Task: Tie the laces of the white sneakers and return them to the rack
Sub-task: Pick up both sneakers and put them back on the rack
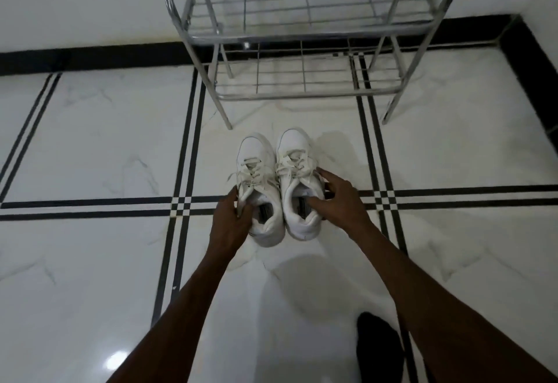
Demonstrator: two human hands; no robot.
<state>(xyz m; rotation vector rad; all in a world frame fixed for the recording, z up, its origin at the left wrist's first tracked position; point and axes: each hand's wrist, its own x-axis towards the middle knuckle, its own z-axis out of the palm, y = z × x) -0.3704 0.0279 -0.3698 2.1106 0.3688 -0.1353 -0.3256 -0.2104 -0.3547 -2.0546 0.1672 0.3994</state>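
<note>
Left hand (231, 216) has its grip clamped on the collar of the left sneaker (261, 189), right hand (338, 198) clamped on the right sneaker (299, 183), thumb tucked inside. Both shoes sit side by side on the marble floor (105, 141), toes toward the metal rack (302, 50) just beyond.

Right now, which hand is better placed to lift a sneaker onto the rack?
Right hand, probably. Its thumb is already inside the right sneaker, whose toe lies nearer the rack. The left hand only grips the left sneaker at its side.
</note>
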